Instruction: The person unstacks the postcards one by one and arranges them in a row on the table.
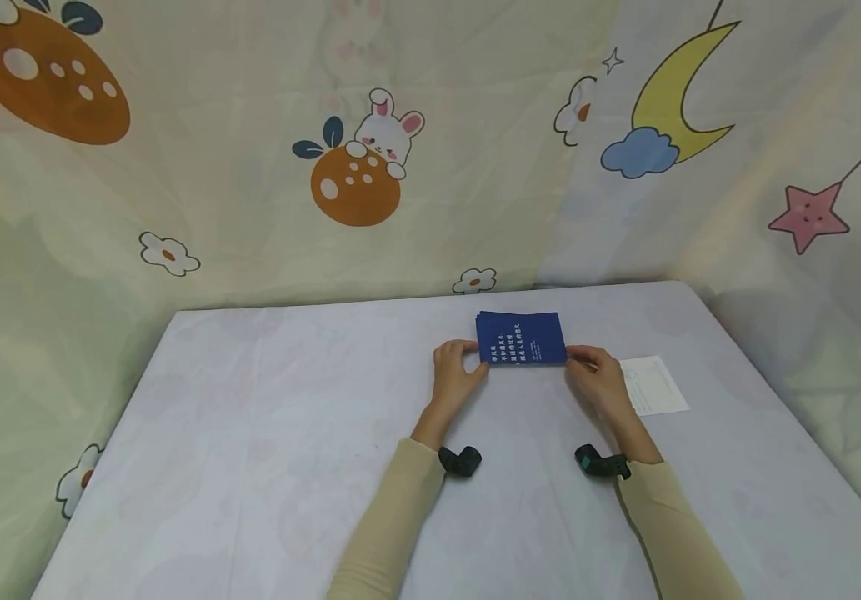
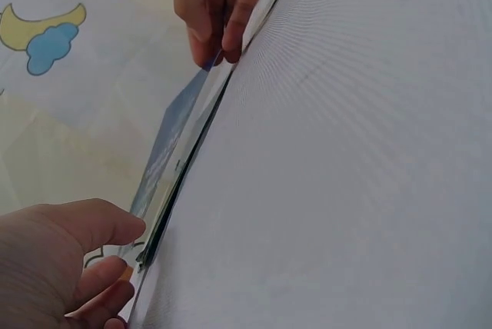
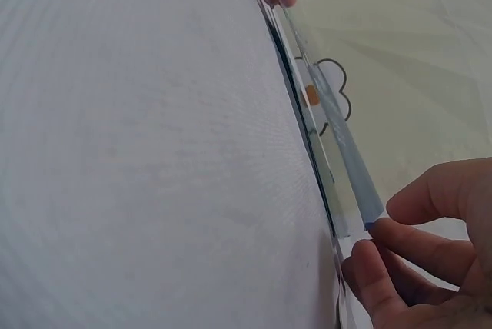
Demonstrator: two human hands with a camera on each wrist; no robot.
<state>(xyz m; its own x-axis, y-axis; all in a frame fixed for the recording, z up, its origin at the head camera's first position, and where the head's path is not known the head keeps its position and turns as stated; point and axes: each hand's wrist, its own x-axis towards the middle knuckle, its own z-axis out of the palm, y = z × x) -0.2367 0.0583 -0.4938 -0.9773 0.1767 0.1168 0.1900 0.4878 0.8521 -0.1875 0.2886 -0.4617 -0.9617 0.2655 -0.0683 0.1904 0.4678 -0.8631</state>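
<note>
A pile of dark blue cards [image 1: 522, 338] with white writing lies near the table's far edge. The top blue card [image 2: 171, 141] is lifted at a slant, with a gap showing between it and the pile beneath. At its right end, my right hand [image 1: 598, 385] pinches the corner between thumb and fingertips [image 3: 384, 229]. My left hand [image 1: 456, 379] holds the card's left end, its thumb [image 2: 115, 224] along the edge and the other fingers bent below. A white card [image 1: 655, 385] with faint printing lies flat beside my right hand, partly hidden by it.
A white cloth covers the table [image 1: 287, 433]. Just behind its far edge hangs a printed fabric curtain [image 1: 250, 167], which continues along both sides. Each wrist carries a small black camera, the left camera [image 1: 460, 461] and the right camera [image 1: 601, 462].
</note>
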